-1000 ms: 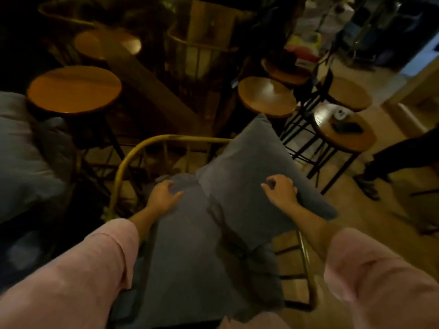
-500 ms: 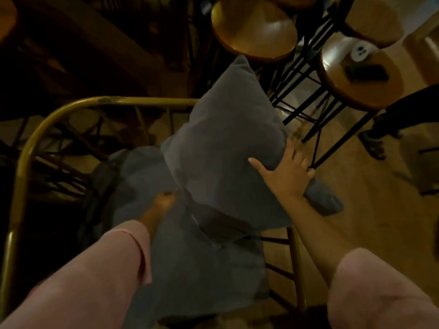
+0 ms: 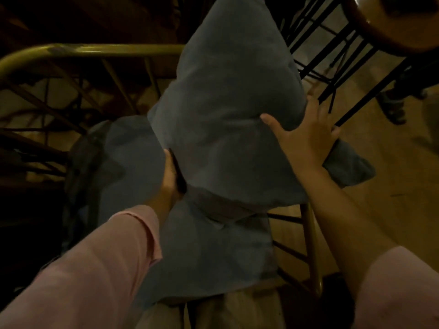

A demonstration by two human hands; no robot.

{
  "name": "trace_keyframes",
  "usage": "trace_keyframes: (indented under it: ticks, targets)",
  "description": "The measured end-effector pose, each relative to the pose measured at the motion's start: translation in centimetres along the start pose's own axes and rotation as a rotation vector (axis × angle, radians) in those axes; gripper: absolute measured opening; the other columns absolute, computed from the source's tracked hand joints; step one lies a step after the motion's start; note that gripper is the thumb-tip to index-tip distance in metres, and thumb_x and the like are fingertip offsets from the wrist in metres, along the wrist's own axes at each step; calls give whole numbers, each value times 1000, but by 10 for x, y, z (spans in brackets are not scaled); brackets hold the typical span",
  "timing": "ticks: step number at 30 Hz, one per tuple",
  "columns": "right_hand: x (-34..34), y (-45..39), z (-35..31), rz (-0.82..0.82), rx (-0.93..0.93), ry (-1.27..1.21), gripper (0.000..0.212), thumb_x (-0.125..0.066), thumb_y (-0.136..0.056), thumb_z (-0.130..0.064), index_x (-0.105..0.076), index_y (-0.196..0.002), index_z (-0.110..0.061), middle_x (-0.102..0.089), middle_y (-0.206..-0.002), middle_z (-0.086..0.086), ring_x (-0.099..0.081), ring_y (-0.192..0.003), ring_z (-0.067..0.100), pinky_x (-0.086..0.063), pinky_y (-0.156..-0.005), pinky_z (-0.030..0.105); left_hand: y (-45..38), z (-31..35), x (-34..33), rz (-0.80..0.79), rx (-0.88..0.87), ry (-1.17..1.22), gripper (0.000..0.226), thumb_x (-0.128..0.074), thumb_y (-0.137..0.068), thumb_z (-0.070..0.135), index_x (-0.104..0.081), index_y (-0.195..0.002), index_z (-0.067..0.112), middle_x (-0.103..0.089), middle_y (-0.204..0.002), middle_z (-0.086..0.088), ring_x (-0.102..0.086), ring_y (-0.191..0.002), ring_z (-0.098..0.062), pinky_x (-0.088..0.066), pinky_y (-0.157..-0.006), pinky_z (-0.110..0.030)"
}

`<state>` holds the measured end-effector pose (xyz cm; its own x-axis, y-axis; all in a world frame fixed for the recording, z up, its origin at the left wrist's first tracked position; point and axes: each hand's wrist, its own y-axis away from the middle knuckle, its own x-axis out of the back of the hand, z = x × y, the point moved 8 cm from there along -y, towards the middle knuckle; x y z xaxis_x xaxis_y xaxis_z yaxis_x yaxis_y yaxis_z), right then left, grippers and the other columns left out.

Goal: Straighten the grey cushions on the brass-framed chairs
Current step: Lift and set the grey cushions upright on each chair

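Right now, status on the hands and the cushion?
Left hand under back cushion, right hand pressed on its side. Cushion tilted, overhanging brass frame rightward. Black stool legs close by right fingers.

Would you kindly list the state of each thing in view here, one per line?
Upper grey cushion: tilted, off-square, one corner overhanging the chair's right side, held between both hands.
Seat cushion: lying flat on the seat, under the upper one.
Left hand: tucked under the upper cushion's left edge.
Right hand: spread open, pressed on its right side.
Brass-framed chair: upright.
Wooden stool: upright.
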<state>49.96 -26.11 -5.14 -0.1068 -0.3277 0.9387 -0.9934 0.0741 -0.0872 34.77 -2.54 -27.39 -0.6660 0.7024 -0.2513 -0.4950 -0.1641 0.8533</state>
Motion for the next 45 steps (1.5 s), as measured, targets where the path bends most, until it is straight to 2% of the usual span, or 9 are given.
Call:
trace_keyframes:
  ticks: [5, 10, 16, 20, 23, 28, 31, 34, 45]
  targets:
    - [27, 17, -6, 39, -110, -303, 71, -61, -72, -82, -59, -98, -16, -60, -93, -2, -65, -98, 29, -48, -96, 51, 38, 8, 17, -29, 24, -36, 86, -19, -86, 79, -39, -147, 21, -43, -152, -6, -40, -139, -29, -35, -108, -43]
    - [22, 70, 10, -44, -322, -480, 52, -65, -82, -69, -53, -84, -18, -59, -86, -4, -60, -80, 16, -48, -72, 34, 78, 44, 102, 313, -156, -362, 80, -30, -93, 67, -44, -143, 7, -46, -149, -15, -46, -134, -34, -35, -112, -43]
    - [-34, 177, 34, -279, -455, -668, 72, -62, -83, -70, -69, -120, -10, -71, -117, 2, -66, -108, 19, -54, -87, 25, 137, 69, 188, 467, -447, -674, 53, -31, -104, 40, -41, -137, 0, -47, -144, -22, -46, -132, -37, -36, -107, -40]
    - [-70, 232, 41, -505, -474, -691, 64, -62, -90, -58, -60, -137, -14, -66, -134, 7, -61, -124, 27, -50, -106, 46, 166, 53, 222, 476, -519, -700, 44, -28, -106, 32, -42, -129, -3, -51, -134, -24, -49, -125, -34, -37, -99, -35]
    - [-92, 255, 50, -640, -451, -630, 81, -63, -81, -70, -56, -142, -17, -61, -142, 7, -56, -130, 30, -47, -110, 51, 172, 33, 234, 478, -517, -724, 34, -28, -106, 26, -44, -119, -1, -54, -125, -26, -52, -116, -34, -38, -93, -34]
    - [-119, 277, 59, -840, -488, -631, 73, -72, -87, -41, -44, -149, -15, -51, -150, 8, -49, -138, 32, -44, -112, 49, 147, -13, 246, 333, -342, -874, 13, -36, -104, 20, -30, -108, 9, -49, -105, -20, -50, -95, -27, -44, -96, -49]
    - [-131, 285, 55, -899, -433, -553, 96, -76, -87, -33, -16, -161, -18, -33, -162, 7, -36, -147, 31, -35, -119, 49, 143, -27, 256, 442, -292, -929, 36, -45, -101, 25, -39, -124, -1, -52, -124, -26, -53, -114, -41, -43, -100, -50]
    - [-141, 289, 61, -849, -419, -372, 119, -75, -77, -58, 1, -162, -22, -21, -166, 12, -28, -150, 40, -30, -120, 55, 150, -36, 262, 549, -308, -960, 52, -51, -98, 27, -40, -139, -4, -45, -138, -30, -43, -129, -47, -36, -108, -50]
    - [-88, 273, -85, -795, 171, -27, 81, -59, -98, -42, -14, -161, -19, -10, -170, 12, -9, -156, 33, -20, -123, 55, 240, 28, 271, 547, -495, -696, 78, -66, -90, 21, -21, -150, 2, -29, -153, -25, -35, -140, -40, -32, -116, -45]
